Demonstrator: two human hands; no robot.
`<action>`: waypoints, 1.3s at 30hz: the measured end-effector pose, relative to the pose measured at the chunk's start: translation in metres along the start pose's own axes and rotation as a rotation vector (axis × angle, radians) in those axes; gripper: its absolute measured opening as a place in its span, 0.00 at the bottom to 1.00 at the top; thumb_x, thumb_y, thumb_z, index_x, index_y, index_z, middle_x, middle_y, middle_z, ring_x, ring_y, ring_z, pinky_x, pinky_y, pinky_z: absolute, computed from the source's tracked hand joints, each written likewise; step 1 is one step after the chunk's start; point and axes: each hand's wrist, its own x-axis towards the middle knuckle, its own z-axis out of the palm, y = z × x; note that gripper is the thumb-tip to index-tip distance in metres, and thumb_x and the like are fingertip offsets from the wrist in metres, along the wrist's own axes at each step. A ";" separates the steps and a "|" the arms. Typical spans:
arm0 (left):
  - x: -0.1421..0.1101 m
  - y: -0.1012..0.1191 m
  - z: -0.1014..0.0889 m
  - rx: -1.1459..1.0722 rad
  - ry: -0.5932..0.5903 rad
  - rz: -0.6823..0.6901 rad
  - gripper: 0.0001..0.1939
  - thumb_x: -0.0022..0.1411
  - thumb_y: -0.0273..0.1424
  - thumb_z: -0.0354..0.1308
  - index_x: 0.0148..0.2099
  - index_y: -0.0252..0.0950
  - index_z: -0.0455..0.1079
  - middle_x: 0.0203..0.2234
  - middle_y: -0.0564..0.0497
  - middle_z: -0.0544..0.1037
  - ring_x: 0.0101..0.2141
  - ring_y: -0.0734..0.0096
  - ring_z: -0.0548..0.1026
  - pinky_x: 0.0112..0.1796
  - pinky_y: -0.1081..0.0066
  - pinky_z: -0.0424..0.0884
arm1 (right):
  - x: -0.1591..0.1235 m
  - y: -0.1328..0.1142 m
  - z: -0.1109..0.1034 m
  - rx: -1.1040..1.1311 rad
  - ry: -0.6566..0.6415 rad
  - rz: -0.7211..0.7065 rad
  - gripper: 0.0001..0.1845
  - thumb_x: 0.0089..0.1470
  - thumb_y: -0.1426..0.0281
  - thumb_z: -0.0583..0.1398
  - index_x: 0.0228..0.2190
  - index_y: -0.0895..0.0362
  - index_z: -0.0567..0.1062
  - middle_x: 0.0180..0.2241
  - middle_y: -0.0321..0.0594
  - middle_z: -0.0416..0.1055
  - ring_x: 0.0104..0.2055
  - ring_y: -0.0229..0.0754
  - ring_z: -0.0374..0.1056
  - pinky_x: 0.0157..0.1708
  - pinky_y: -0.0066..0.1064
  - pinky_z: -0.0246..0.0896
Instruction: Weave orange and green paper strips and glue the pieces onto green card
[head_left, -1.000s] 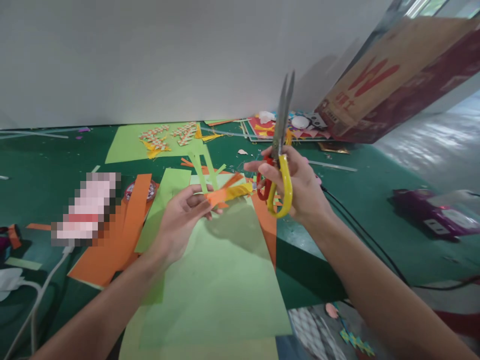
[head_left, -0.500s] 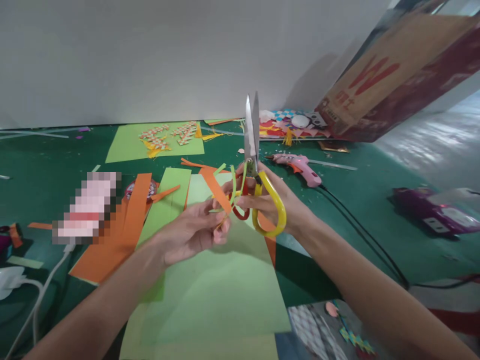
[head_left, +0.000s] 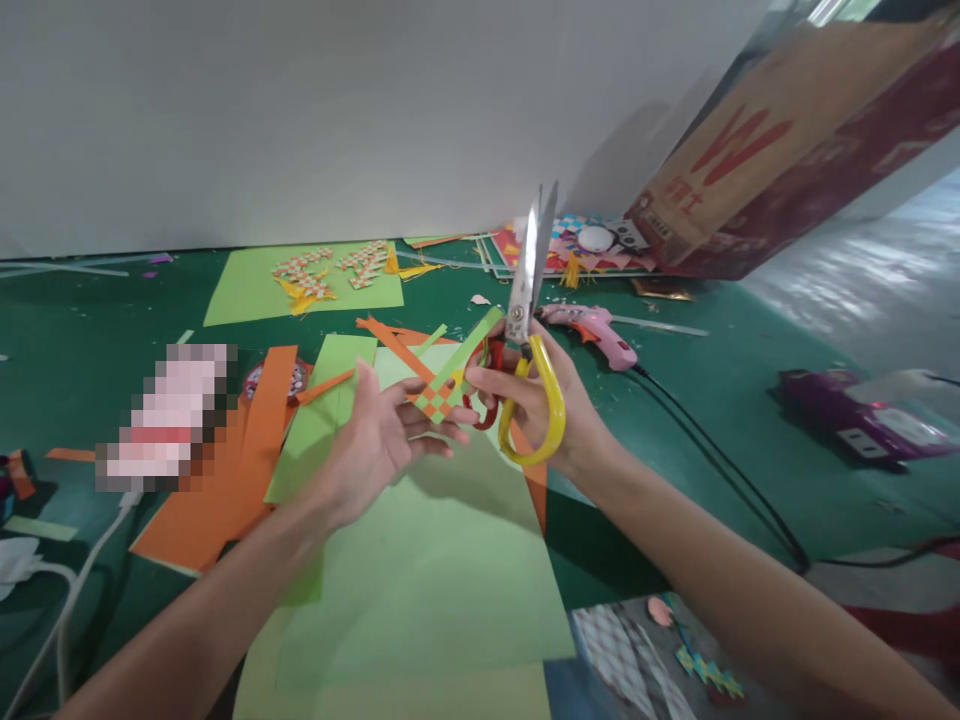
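Fingers spread and palm turned up, my left hand (head_left: 375, 430) is under a small woven piece of orange and green paper strips (head_left: 435, 403), its fingers behind the weave. Loose strip ends stick out from the weave's upper side. My right hand (head_left: 574, 400) is closed around a pair of scissors (head_left: 553, 385) with one yellow and one red handle loop. The scissors' blades point up and away, slightly apart. My right thumb and fingertips are at the right edge of the woven piece and seem to pinch it. Light green paper sheets (head_left: 427, 590) lie below both hands.
Orange paper (head_left: 202, 500) and a blurred-out phone (head_left: 169, 415) on a cable lie left. A pink glue gun (head_left: 600, 335) is at right, near a purple power strip (head_left: 862, 420). Woven pieces with yellow tassels (head_left: 307, 275) lie behind. A paper bag (head_left: 720, 160) stands back right.
My left hand has let go of its pinch and spread its fingers, so the checkered weave now shows. My right hand and the scissors have tilted to the right.
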 end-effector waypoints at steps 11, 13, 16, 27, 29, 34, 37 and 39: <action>0.000 0.000 -0.001 0.371 0.195 0.113 0.13 0.49 0.36 0.67 0.25 0.35 0.68 0.22 0.52 0.78 0.21 0.76 0.72 0.23 0.75 0.66 | -0.004 -0.006 -0.004 -0.118 -0.025 -0.033 0.24 0.43 0.58 0.68 0.37 0.50 0.63 0.26 0.28 0.62 0.22 0.31 0.59 0.21 0.28 0.57; 0.000 0.001 -0.002 0.369 0.241 0.138 0.14 0.48 0.36 0.68 0.26 0.35 0.66 0.21 0.53 0.78 0.20 0.76 0.72 0.22 0.75 0.66 | -0.004 -0.011 -0.014 -0.168 -0.066 -0.089 0.22 0.47 0.57 0.66 0.39 0.49 0.62 0.26 0.28 0.61 0.23 0.32 0.58 0.22 0.28 0.56; -0.001 0.001 -0.004 0.389 0.267 0.159 0.14 0.48 0.35 0.68 0.30 0.36 0.66 0.21 0.54 0.79 0.19 0.77 0.72 0.22 0.75 0.66 | -0.003 -0.022 -0.036 -0.307 -0.153 -0.197 0.20 0.49 0.56 0.65 0.38 0.50 0.64 0.28 0.30 0.59 0.26 0.33 0.57 0.25 0.28 0.55; -0.002 0.003 -0.003 0.384 0.293 0.147 0.17 0.42 0.34 0.71 0.24 0.36 0.64 0.17 0.56 0.76 0.19 0.77 0.72 0.24 0.75 0.64 | -0.030 -0.070 -0.106 -1.040 -0.570 0.082 0.25 0.45 0.44 0.61 0.33 0.51 0.75 0.22 0.35 0.65 0.23 0.37 0.57 0.23 0.30 0.53; -0.003 0.003 -0.002 0.381 0.313 0.127 0.18 0.42 0.35 0.72 0.24 0.37 0.63 0.17 0.55 0.76 0.20 0.75 0.72 0.25 0.74 0.65 | -0.033 -0.073 -0.111 -1.137 -0.590 0.170 0.24 0.49 0.45 0.58 0.36 0.51 0.74 0.23 0.36 0.64 0.24 0.38 0.56 0.25 0.32 0.53; -0.004 0.002 -0.004 0.397 0.312 0.116 0.17 0.42 0.36 0.71 0.24 0.37 0.65 0.18 0.54 0.77 0.20 0.75 0.71 0.27 0.72 0.65 | -0.029 -0.070 -0.101 -1.207 -0.607 0.229 0.27 0.50 0.44 0.56 0.37 0.52 0.74 0.26 0.39 0.66 0.26 0.40 0.57 0.27 0.33 0.53; -0.003 0.002 -0.005 0.384 0.287 0.101 0.17 0.43 0.36 0.71 0.24 0.36 0.65 0.20 0.54 0.77 0.22 0.76 0.71 0.28 0.72 0.66 | -0.024 -0.064 -0.085 -1.194 -0.607 0.203 0.30 0.49 0.42 0.56 0.36 0.56 0.74 0.28 0.40 0.68 0.27 0.40 0.58 0.28 0.33 0.54; -0.004 0.002 -0.004 0.373 0.268 0.093 0.16 0.44 0.35 0.71 0.25 0.36 0.66 0.20 0.53 0.78 0.23 0.75 0.72 0.28 0.73 0.66 | -0.022 -0.063 -0.074 -1.185 -0.628 0.176 0.32 0.50 0.41 0.54 0.34 0.58 0.74 0.26 0.40 0.67 0.26 0.39 0.57 0.28 0.32 0.53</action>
